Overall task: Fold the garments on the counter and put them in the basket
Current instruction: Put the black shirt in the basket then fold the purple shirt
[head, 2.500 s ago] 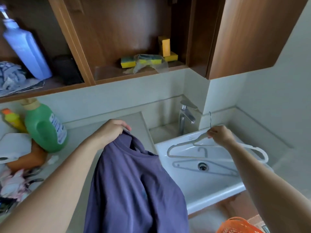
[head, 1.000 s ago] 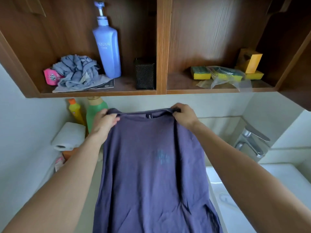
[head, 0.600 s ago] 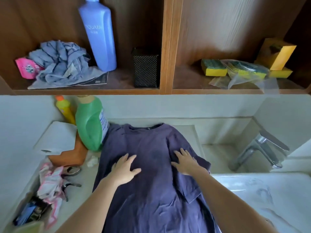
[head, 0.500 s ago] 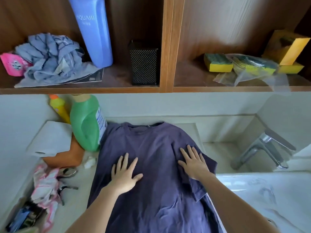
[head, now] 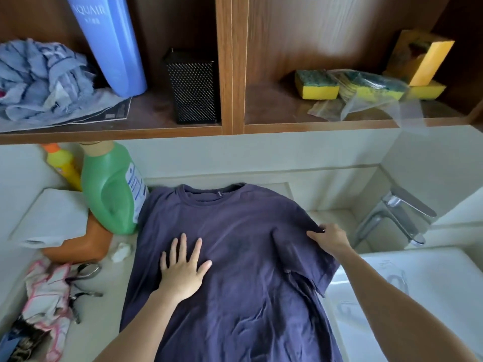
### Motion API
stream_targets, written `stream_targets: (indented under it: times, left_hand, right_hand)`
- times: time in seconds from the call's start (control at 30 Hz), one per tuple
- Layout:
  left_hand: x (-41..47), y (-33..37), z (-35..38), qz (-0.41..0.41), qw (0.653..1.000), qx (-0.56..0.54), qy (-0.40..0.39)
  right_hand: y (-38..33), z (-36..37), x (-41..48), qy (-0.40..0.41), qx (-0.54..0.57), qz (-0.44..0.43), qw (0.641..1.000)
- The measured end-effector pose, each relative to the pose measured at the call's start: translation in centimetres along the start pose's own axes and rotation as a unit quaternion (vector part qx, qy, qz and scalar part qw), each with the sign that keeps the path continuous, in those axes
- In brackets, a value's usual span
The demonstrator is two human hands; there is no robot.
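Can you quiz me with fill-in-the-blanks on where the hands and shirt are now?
1. The left hand lies ____ on the purple T-shirt.
2. The right hand pinches the shirt's right ____.
3. The green bottle touches the shirt's ____ shoulder.
4. The shirt's collar points toward the ____.

Missing words: flat; sleeve; left; wall

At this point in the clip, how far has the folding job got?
Early. Done: the purple T-shirt is laid flat on the counter, collar toward the wall. In hand: the left hand presses flat on the chest while the right hand pinches the right sleeve edge, apparently to begin the first fold. Left: all folds, and placing it in the basket, which is out of view.
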State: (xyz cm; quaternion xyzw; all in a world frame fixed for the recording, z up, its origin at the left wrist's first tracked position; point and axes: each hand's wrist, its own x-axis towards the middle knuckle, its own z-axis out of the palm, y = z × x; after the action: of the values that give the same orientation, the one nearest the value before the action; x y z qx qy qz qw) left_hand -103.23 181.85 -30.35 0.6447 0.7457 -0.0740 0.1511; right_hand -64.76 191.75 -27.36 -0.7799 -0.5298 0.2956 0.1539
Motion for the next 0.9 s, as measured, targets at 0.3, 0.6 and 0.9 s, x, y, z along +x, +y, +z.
stream_targets:
  times: [0.3,0.6,0.9]
  left_hand:
    - [-2.2,8.1,0.6,0.104,0.994,0.010,-0.028]
    - [-2.0,7.1,-2.2,0.016,0.978,-0.157,-0.139]
    - [-3.2,4.5,-4.2,-0.076,0.758,-0.643,-0.082]
  right_hand:
    - [-3.1,-7.9,1.1,0.027,0.067,-0.020,0.997]
    - [-15.2,-4.6,-7.6,-0.353,0.166,-0.255,0.885]
    - [-4.3,0.6,-6.8,-0.176,0.054,-0.144,0.972]
